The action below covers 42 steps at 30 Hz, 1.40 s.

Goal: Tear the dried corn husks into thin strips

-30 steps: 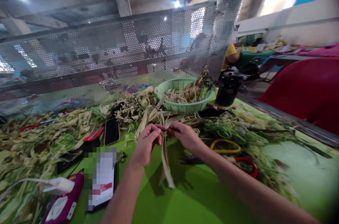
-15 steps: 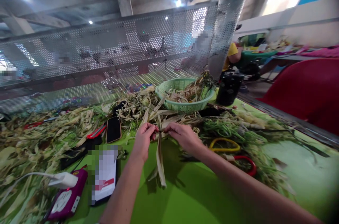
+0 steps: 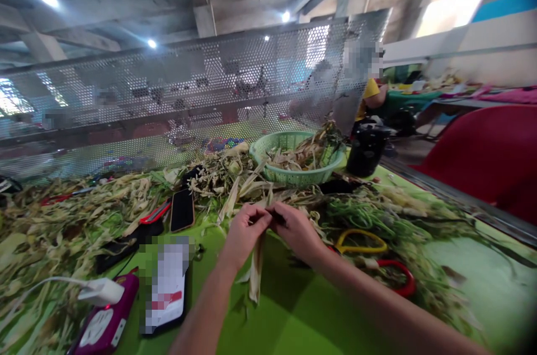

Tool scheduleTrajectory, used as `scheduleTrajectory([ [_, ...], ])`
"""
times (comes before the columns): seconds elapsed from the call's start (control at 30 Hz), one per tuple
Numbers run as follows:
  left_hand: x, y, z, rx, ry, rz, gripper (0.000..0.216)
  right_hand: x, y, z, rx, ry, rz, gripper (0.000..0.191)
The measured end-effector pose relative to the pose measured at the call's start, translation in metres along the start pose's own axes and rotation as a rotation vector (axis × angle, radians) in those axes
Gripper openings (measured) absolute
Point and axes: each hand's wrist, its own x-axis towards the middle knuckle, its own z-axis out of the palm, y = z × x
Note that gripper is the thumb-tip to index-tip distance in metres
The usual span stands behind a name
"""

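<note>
A pale dried husk strip (image 3: 255,271) hangs below my two hands, its lower end just above the green table. My left hand (image 3: 247,227) pinches the strip near its upper part, thumb and forefinger together. Touching it at the fingertips, my right hand (image 3: 293,226) is also closed in a pinch on the husk. The exact spot where the fingers grip is hidden behind them. Several dried husk pieces (image 3: 235,195) lie just beyond my hands. To the right of my right hand rest scissors with yellow handles (image 3: 361,241) and scissors with red handles (image 3: 405,279).
Behind my hands stands a light green basket (image 3: 293,176) holding dried husks, with a black cup (image 3: 367,148) beside it. Husk heaps (image 3: 84,215) cover the left. Phones (image 3: 182,209), a red cutter (image 3: 155,212) and a purple power bank (image 3: 104,316) lie there. A perforated metal screen (image 3: 188,98) rises behind.
My hands have come together at the fingertips and turned inward over the strip, covering the dark band seen on it before. The camera view has tilted slightly upward.
</note>
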Motion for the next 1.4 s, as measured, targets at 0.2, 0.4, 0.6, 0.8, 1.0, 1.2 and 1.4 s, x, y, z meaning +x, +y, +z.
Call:
scheduleTrajectory([
  [0.2,-0.002,-0.002,-0.001,-0.354,0.036,-0.236,0.028,0.004,0.001,-0.001,0.395,0.029,0.076,0.015],
  [0.4,-0.003,-0.003,0.001,-0.565,-0.085,-0.286,0.029,0.005,-0.008,-0.002,0.667,-0.021,0.17,0.017],
  [0.6,-0.001,0.003,0.004,-0.556,-0.067,-0.302,0.031,0.005,-0.011,-0.005,0.667,0.013,0.192,0.016],
  [0.8,0.001,0.007,0.003,-0.53,0.077,-0.358,0.024,0.005,0.002,-0.002,0.435,0.064,0.172,0.016],
  [1.0,0.003,0.001,-0.004,-0.344,0.066,-0.271,0.021,0.003,0.003,-0.005,0.031,0.029,0.093,0.015],
  [1.2,0.005,0.001,-0.009,-0.173,0.046,-0.206,0.02,0.004,-0.011,-0.013,-0.087,0.037,0.063,0.016],
  [1.4,0.006,0.001,-0.015,-0.046,0.096,-0.123,0.021,0.007,-0.02,-0.032,-0.191,0.061,0.038,0.016],
])
